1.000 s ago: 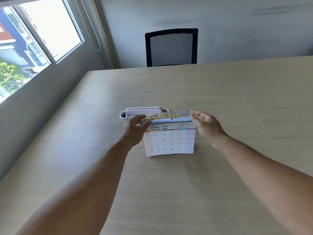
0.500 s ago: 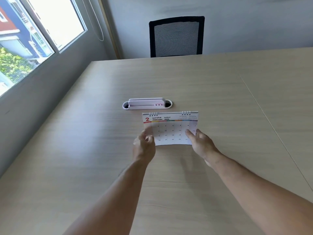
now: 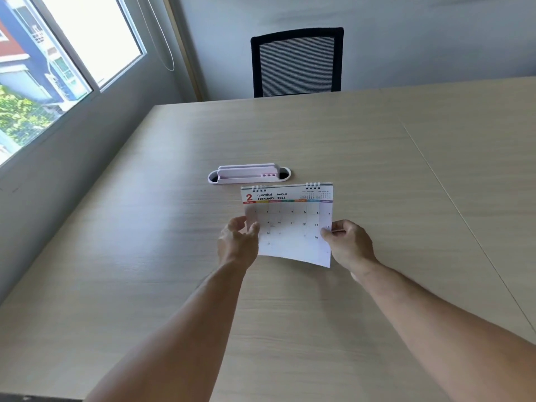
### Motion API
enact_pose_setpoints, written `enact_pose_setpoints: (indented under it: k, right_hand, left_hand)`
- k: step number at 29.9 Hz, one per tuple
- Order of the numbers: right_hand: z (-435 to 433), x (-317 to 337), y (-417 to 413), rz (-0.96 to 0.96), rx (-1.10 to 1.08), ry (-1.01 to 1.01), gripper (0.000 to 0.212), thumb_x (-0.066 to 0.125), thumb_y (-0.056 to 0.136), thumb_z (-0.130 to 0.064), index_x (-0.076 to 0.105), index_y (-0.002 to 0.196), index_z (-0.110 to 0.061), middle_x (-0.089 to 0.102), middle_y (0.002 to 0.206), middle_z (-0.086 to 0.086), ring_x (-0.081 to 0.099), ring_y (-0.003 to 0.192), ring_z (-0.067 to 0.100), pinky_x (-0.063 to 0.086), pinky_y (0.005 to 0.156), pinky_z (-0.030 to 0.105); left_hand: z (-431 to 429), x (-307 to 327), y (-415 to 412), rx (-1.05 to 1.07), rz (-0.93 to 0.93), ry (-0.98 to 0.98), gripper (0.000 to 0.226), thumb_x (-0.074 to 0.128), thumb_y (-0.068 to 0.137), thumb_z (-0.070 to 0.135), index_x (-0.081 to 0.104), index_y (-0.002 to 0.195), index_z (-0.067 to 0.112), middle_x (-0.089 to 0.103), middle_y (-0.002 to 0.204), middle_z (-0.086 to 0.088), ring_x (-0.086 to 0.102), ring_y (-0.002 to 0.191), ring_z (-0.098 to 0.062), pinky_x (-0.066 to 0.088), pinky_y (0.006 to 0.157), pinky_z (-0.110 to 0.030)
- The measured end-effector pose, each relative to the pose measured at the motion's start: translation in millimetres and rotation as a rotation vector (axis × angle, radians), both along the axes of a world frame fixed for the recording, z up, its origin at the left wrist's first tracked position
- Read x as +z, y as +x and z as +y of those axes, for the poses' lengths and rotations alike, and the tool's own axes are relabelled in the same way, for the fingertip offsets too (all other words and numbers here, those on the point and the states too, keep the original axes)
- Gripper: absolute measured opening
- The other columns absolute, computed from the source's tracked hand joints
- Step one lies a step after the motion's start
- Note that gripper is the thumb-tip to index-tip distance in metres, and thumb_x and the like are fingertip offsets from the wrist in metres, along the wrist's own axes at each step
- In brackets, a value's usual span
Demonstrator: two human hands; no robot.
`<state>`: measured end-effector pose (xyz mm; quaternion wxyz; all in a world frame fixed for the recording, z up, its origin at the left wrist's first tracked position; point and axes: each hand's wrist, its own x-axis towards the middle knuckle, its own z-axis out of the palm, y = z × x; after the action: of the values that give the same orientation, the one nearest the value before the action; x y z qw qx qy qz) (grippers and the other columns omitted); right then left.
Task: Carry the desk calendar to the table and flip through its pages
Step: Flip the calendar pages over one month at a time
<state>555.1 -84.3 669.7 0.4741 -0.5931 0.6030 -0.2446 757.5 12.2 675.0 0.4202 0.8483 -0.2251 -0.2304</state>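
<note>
The desk calendar (image 3: 290, 216) stands on the light wooden table (image 3: 290, 314) near its middle, showing the white February page with spiral rings along the top. My left hand (image 3: 237, 245) pinches the page's lower left edge between thumb and fingers. My right hand (image 3: 346, 245) pinches its lower right edge. The bottom of the page curls up off the stand toward me. The stand behind the page is hidden.
A white cable-port tray (image 3: 248, 174) is set into the table just behind the calendar. A black mesh chair (image 3: 297, 63) stands at the far edge against the grey wall. A window (image 3: 58, 62) runs along the left wall. A seam (image 3: 464, 216) crosses the tabletop on the right.
A page went over the top rings, leaving February in front. Both hands dropped from the top edge to the page's lower corners and gripped them; the bottom edge has lifted.
</note>
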Motion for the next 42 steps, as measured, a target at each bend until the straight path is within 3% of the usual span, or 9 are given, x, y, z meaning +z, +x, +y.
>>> enact_pose_setpoints:
  k: [5,11,16,21,25,28,33,37,42]
  right_hand:
    - [-5,0,-13,-0.037,0.051,-0.022,0.009,0.080,0.085,-0.029,0.075,0.085,-0.022,0.080,0.086,-0.001,0.075,0.081,0.017,0.058,0.080,0.031]
    - [-6,9,-24,-0.223,0.133,0.149,0.012,0.071,0.093,-0.019,0.077,0.100,-0.011,0.081,0.099,0.012,0.075,0.082,0.024,0.062,0.077,0.039]
    - [-8,30,-28,-0.367,0.176,0.295,0.017,0.061,0.095,-0.013,0.074,0.105,-0.007,0.078,0.105,0.019,0.070,0.084,0.026,0.059,0.086,0.045]
    - [-12,53,-31,-0.465,0.224,0.378,0.022,0.061,0.095,-0.011,0.072,0.114,-0.009,0.073,0.106,0.015,0.068,0.092,0.030,0.058,0.082,0.042]
    - [-17,72,-33,-0.417,0.186,0.356,0.035,0.057,0.100,-0.041,0.074,0.113,-0.013,0.074,0.090,0.008,0.068,0.069,0.025,0.056,0.062,0.034]
    - [-31,74,-32,-0.355,0.005,0.204,0.036,0.047,0.103,-0.033,0.065,0.130,-0.018,0.067,0.105,0.011,0.062,0.077,0.025,0.058,0.067,0.042]
    - [-49,67,-25,-0.085,0.196,-0.222,0.050,0.060,0.096,-0.027,0.053,0.144,-0.040,0.059,0.144,-0.005,0.059,0.127,0.015,0.050,0.105,0.039]
    - [-55,80,-6,-0.071,0.186,-0.317,0.029,0.063,0.097,-0.037,0.068,0.124,-0.028,0.071,0.117,-0.006,0.062,0.107,0.009,0.042,0.084,0.025]
    - [-76,85,11,-0.036,0.046,-0.235,0.022,0.070,0.089,-0.039,0.075,0.103,-0.023,0.073,0.085,-0.007,0.060,0.074,0.014,0.042,0.069,0.026]
  left_hand:
    - [8,-1,7,-0.029,-0.033,0.016,0.043,0.067,0.094,0.041,0.062,0.135,0.027,0.066,0.133,0.004,0.057,0.105,-0.014,0.051,0.096,-0.034]
    - [27,0,21,-0.237,-0.246,0.096,0.059,0.051,0.093,0.010,0.052,0.146,0.035,0.074,0.125,0.005,0.068,0.106,-0.022,0.056,0.091,-0.039]
    - [51,-3,42,-0.542,-0.645,0.087,0.090,0.076,0.088,0.025,0.025,0.162,0.041,0.055,0.147,0.004,0.066,0.112,-0.020,0.059,0.085,-0.041]
    - [56,12,44,-0.493,-0.724,-0.189,0.095,0.086,0.079,0.018,0.037,0.159,0.031,0.053,0.150,0.002,0.062,0.094,-0.008,0.061,0.072,-0.035]
    - [48,28,44,-0.445,-0.686,-0.373,0.041,0.083,0.082,0.008,0.078,0.119,0.026,0.068,0.131,-0.001,0.068,0.086,-0.015,0.063,0.071,-0.032]
    - [34,52,38,-0.332,-0.609,-0.436,0.010,0.079,0.089,0.026,0.082,0.099,0.026,0.074,0.113,0.007,0.070,0.078,-0.005,0.060,0.065,-0.024]
    - [0,79,38,-0.179,-0.421,-0.370,0.014,0.073,0.094,0.032,0.071,0.091,0.018,0.077,0.092,0.008,0.074,0.084,-0.010,0.058,0.075,-0.031]
    - [-26,98,37,-0.098,-0.272,-0.372,0.017,0.069,0.096,0.027,0.064,0.113,0.028,0.075,0.098,0.013,0.072,0.088,-0.007,0.048,0.068,-0.017]
    - [-47,95,39,-0.059,-0.182,-0.317,0.032,0.065,0.094,0.021,0.056,0.124,0.031,0.074,0.117,0.009,0.071,0.095,-0.012,0.055,0.082,-0.027]
